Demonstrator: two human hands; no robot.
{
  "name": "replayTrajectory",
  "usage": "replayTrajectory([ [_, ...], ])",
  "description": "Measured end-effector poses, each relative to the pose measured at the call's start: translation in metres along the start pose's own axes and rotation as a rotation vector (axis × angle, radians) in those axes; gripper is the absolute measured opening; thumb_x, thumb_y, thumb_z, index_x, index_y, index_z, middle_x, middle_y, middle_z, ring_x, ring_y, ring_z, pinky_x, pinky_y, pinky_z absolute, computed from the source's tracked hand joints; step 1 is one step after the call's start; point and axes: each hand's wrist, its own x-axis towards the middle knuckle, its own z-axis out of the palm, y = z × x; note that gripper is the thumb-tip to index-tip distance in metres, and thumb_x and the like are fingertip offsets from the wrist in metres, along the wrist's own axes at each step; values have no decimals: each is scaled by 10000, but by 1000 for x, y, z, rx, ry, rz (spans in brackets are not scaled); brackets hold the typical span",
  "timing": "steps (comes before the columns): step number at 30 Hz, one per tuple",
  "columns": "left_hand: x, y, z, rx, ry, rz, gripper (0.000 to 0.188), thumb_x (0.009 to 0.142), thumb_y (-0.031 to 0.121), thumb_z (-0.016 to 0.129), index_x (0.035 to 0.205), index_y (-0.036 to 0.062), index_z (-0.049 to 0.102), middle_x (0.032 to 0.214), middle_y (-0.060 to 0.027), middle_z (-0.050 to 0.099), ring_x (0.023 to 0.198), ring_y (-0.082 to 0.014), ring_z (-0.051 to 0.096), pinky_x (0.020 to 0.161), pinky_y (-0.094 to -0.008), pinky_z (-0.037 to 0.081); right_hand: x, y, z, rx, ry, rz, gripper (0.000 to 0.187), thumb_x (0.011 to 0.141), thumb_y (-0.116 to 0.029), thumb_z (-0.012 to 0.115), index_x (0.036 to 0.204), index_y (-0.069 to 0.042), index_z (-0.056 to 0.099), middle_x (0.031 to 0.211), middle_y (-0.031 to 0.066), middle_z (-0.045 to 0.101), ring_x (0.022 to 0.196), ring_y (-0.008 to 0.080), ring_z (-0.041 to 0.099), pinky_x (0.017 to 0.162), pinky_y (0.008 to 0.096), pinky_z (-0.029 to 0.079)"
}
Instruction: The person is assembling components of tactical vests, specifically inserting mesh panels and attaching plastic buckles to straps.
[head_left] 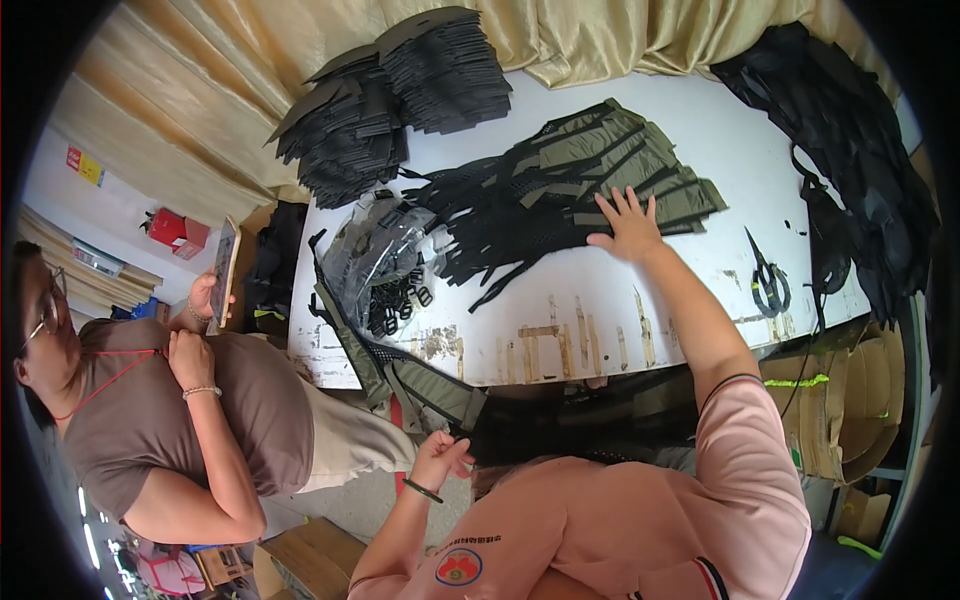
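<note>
My right hand (630, 225) lies flat with its fingers spread on a fanned pile of olive-green fabric pieces (600, 140). Black mesh and black straps (490, 240) run from these pieces toward the left of the table. Low in front of my body, my left hand (440, 460) is closed, its fingertips against dark material; what they grip is too dark to make out. Just above that hand, another olive-green piece with black edging (435, 392) hangs over the table's front edge. Small black plastic buckles (398, 302) lie beside a clear plastic bag (375, 240).
Stacks of black panels (440, 75) stand at the back left of the white table (690, 300). Black scissors (768, 280) lie on the right, near heaped black fabric (840, 150). A person (190, 420) stands at left holding a phone or tablet (226, 272). Cardboard boxes (840, 400) sit below right.
</note>
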Motion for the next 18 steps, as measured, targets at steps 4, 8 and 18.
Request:
replayTrajectory([
  [4, 14, 17, -16, 619, 161, 379, 228, 836, 144, 675, 751, 66, 478, 618, 45, 462, 539, -46, 403, 485, -203, 344, -33, -28, 10, 28, 34, -52, 826, 804, -667, 439, 1442, -183, 236, 1479, 161, 224, 1384, 353, 123, 1066, 606, 33],
  [8, 54, 112, 44, 734, 19, 821, 199, 808, 136, 689, 848, 47, 517, 634, -3, 421, 578, -106, 394, 532, -246, 374, -73, -43, 19, 47, 209, -35, 813, 788, -637, 489, 1412, -148, 311, 1426, 178, 311, 1355, 370, 191, 1044, 637, 56],
  [18, 299, 289, 173, 1441, 408, 885, 874, 717, 599, 632, 1392, 139, 322, 1437, -199, 282, 1352, -353, 221, 1069, -553, 164, -107, -55, 21, 106, 275, 28, 821, 773, -639, 494, 1392, -119, 351, 1414, 179, 327, 1346, 366, 200, 1030, 655, 57],
])
